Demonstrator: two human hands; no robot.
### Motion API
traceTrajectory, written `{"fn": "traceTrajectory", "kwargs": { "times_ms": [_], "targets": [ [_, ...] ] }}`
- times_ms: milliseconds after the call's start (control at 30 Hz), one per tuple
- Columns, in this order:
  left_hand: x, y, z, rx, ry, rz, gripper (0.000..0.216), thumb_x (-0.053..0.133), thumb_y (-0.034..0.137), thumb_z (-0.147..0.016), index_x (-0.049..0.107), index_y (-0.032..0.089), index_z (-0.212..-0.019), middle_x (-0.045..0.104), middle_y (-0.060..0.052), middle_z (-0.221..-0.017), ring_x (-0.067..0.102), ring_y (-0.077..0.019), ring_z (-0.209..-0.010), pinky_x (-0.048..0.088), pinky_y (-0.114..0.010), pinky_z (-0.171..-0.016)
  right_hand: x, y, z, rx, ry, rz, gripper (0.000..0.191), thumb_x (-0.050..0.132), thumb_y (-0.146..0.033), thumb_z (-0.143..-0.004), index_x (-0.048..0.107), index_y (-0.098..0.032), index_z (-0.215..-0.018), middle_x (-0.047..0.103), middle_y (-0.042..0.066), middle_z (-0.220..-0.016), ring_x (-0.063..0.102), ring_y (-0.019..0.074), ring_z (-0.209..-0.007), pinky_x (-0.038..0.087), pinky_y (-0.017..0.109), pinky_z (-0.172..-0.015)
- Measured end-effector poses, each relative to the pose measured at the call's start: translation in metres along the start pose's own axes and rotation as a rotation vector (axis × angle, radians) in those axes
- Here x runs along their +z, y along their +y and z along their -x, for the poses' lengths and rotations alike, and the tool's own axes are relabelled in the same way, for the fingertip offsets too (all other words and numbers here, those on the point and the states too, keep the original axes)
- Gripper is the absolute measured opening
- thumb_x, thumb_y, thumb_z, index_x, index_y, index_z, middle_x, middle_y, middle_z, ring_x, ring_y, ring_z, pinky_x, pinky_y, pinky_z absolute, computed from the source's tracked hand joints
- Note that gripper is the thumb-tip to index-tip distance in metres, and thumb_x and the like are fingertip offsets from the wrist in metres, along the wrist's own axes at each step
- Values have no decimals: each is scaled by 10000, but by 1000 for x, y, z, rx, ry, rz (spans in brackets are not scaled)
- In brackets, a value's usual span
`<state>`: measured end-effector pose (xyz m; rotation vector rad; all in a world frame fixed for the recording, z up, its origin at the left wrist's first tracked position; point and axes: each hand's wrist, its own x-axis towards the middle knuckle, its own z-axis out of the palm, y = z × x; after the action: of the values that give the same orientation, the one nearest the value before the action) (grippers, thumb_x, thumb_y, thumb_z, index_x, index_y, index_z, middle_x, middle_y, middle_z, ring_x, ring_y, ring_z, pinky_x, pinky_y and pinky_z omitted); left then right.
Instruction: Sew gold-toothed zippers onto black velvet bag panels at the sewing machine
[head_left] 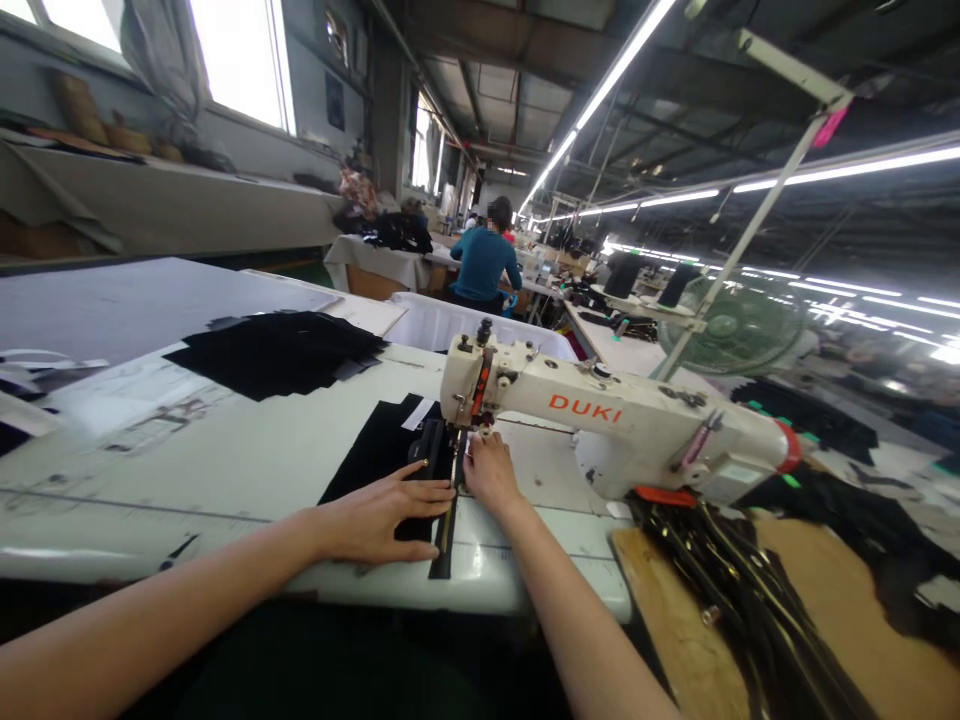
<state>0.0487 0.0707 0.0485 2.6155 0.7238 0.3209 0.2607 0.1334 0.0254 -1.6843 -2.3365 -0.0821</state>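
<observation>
Under the needle of a white sewing machine [532, 385] lies a black fabric piece [367, 450], with a black zipper [444, 545] with gold-coloured teeth along its right side. The zipper's near end reaches toward the table's front edge. My left hand [386, 515] rests flat on the fabric, its fingers stretched out and the tips at the zipper. Close to the presser foot, my right hand [491, 468] has its fingers curled at the zipper's right side. What lies between those fingertips is hidden. A small white strip [417, 414] sits on the fabric's far part.
A stack of black fabric pieces [277, 350] lies on the table at the left. To the right, a bundle of zippers [720, 590] lies on a wooden board [645, 580]. A fan [739, 320] stands behind the machine. Farther off, a person [484, 260] sits facing away.
</observation>
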Motion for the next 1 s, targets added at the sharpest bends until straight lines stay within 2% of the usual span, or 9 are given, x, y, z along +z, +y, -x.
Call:
{"fn": "traceTrajectory", "kwargs": {
  "times_ms": [167, 367, 733, 867, 1000],
  "targets": [
    [2, 0, -3, 0, 62, 2, 544, 618, 529, -971, 574, 265, -1445, 576, -81, -1484, 469, -275, -1429, 139, -467, -1272, -4, -8, -5, 123, -20, 12, 239, 654, -341, -993, 655, -168, -1158, 654, 79, -1211, 650, 240, -1082, 560, 447, -913],
    [0, 3, -3, -11, 76, 28, 538, 653, 504, -949, 606, 237, -1414, 614, -94, -1444, 488, -284, -1415, 128, -497, -1268, 1, -5, -10, 160, -38, 4, 237, 654, -339, -992, 654, -164, -1153, 656, 76, -1196, 652, 237, -1069, 563, 441, -900],
    [-4, 3, -2, 16, 98, 63, 608, 716, 482, -899, 576, 245, -1441, 648, -77, -1410, 515, -283, -1392, 90, -478, -1277, 7, 0, -8, 56, 11, 25, 170, 664, -261, -976, 662, -166, -1117, 659, 58, -1133, 623, 256, -1121, 549, 449, -908],
    [-6, 2, -2, 9, 88, 74, 602, 701, 492, -910, 577, 232, -1440, 653, -78, -1404, 505, -287, -1399, 96, -477, -1278, 17, 2, -4, 23, 53, 44, 141, 670, -239, -968, 669, -162, -1087, 665, 56, -1113, 631, 251, -1099, 550, 447, -904],
    [-7, -1, -1, 14, 67, 86, 638, 686, 530, -915, 552, 232, -1463, 642, -68, -1419, 494, -278, -1408, 79, -462, -1283, 32, 7, -22, -10, 124, 65, 187, 667, -276, -981, 660, -162, -1128, 663, 65, -1157, 648, 244, -1075, 561, 449, -900]
  ]
}}
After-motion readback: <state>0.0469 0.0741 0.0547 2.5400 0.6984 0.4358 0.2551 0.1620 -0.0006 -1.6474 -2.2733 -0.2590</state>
